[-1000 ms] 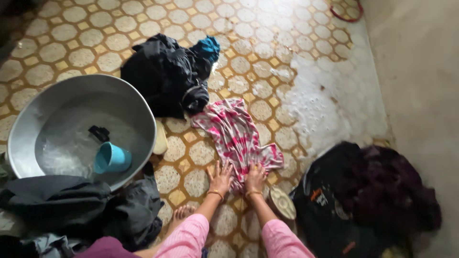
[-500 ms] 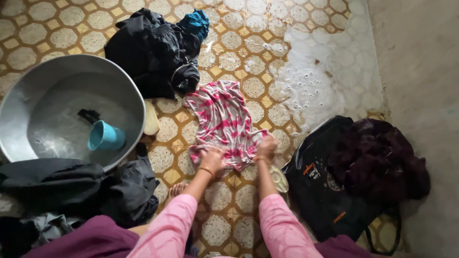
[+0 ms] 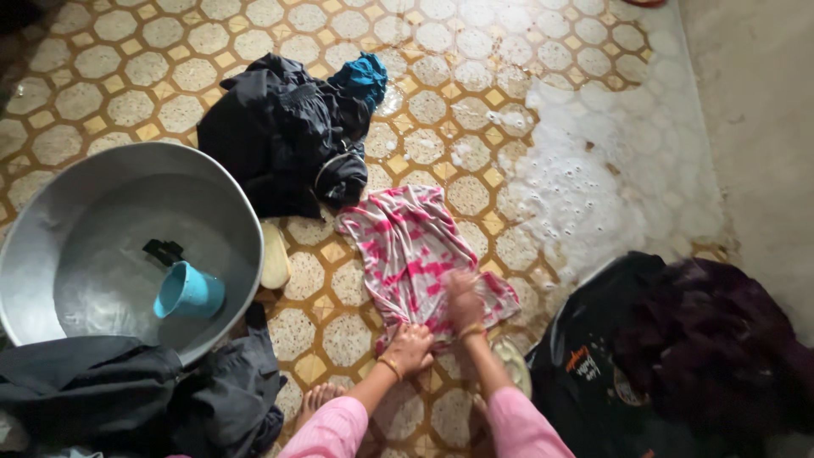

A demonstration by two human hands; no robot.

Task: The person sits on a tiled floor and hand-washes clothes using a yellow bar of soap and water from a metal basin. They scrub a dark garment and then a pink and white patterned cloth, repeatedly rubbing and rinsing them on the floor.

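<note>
While hands press cloth [image 3: 415,254], cup [image 3: 188,293] floats in basin [image 3: 127,170].

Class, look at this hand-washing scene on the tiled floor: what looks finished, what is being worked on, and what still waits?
Done: suds already spread over the wet tiled floor. In hand: the left hand pins the near edge of the pink-and-white garment while the right hand presses on it. Left: dark clothes heaped beyond, more beside the metal basin, where water and a blue mug sit.
</note>
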